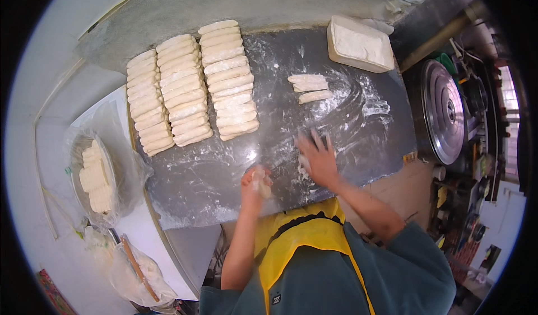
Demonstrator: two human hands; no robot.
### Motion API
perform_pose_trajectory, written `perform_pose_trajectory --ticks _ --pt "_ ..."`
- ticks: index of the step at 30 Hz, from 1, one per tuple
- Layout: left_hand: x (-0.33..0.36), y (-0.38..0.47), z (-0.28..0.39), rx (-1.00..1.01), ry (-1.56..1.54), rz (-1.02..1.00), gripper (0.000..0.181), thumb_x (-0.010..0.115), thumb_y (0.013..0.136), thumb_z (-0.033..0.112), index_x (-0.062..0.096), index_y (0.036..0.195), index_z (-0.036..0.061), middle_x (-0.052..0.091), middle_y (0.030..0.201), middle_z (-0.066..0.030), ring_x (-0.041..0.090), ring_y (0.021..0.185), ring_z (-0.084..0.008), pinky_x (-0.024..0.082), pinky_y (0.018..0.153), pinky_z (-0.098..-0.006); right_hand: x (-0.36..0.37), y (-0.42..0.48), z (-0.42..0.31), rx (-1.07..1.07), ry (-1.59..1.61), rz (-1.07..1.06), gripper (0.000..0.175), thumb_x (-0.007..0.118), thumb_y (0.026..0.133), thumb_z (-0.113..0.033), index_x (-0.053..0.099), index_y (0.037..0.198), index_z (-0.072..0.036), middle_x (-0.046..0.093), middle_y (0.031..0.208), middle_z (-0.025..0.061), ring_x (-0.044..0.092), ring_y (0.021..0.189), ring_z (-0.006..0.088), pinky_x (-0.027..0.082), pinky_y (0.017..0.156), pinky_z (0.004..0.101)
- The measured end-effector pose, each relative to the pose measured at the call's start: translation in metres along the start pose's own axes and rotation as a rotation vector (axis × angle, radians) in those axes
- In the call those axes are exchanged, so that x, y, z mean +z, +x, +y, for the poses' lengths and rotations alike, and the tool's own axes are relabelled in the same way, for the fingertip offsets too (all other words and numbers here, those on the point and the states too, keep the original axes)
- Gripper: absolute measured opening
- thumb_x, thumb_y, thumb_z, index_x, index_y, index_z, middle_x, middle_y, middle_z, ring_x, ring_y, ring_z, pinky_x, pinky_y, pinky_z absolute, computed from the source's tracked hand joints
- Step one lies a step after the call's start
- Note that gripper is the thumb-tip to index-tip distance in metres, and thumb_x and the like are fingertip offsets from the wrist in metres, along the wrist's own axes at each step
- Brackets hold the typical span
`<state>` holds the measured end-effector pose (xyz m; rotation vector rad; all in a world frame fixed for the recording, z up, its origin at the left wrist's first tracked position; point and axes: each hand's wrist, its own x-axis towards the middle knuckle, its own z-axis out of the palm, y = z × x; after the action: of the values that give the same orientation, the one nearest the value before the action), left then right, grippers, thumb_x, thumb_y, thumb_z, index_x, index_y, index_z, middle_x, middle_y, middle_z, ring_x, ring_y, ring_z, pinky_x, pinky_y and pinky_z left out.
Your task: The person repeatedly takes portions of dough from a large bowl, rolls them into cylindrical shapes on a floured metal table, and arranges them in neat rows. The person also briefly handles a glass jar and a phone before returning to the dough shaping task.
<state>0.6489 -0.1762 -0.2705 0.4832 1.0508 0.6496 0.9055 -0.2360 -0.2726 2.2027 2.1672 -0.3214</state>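
Note:
My left hand (253, 183) is closed around a piece of pale dough (262, 182) above the near part of the dark, floured worktop (197, 176). To its right, my right hand (318, 157) lies over the worktop with its fingers spread, blurred by motion; a pale bit, seemingly dough, shows beside and beneath the palm. Beyond it lie several short dough strips (310, 84). Three long rows of dough strips, the left row (147, 103), the middle row (184, 90) and the right row (230, 80), fill the far left of the worktop.
A rectangular tub of flour (361, 44) stands at the far right corner. Right of the worktop is a large pot with a round metal lid (446, 111). At left, a plastic-lined bowl holds stacked dough strips (96, 178); nearer, a wooden rolling pin (138, 269) rests on a plastic bag.

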Motion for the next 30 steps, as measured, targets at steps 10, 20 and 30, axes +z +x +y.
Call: perform_pose_trajectory --ticks 10,20,30 --pt "0.01 0.019 -0.002 0.15 -0.137 0.471 0.04 0.061 0.116 0.034 0.057 0.083 0.0129 0.052 0.069 0.0017 0.045 0.054 -0.0108 0.036 0.048 -0.0317 -0.014 0.008 -0.054 -0.196 0.32 -0.086 0.082 0.058 0.11 -0.047 0.03 0.173 -0.002 0.03 0.18 0.0233 0.023 0.169 0.038 0.019 0.136 0.06" --pt "0.105 0.034 -0.021 0.307 -0.008 0.111 0.042 0.057 0.117 0.047 0.068 0.125 0.0074 0.072 0.105 -0.0064 0.07 0.095 -0.0174 0.058 0.084 -0.0364 -0.003 0.018 -0.008 0.125 0.811 0.3 0.064 0.052 0.115 -0.041 0.043 0.169 -0.008 0.045 0.173 0.0209 0.04 0.161 0.0398 0.03 0.133 0.0498" --pt "0.059 0.004 0.011 0.197 0.331 -0.109 0.044 0.055 0.119 0.035 0.069 0.14 -0.0014 0.076 0.135 -0.0168 0.074 0.122 -0.0263 0.057 0.107 -0.0377 -0.04 -0.024 0.039 0.174 0.306 -0.024 0.033 0.066 0.107 -0.036 0.074 0.134 -0.019 0.072 0.133 0.0161 0.068 0.122 0.0398 0.054 0.099 0.0525"
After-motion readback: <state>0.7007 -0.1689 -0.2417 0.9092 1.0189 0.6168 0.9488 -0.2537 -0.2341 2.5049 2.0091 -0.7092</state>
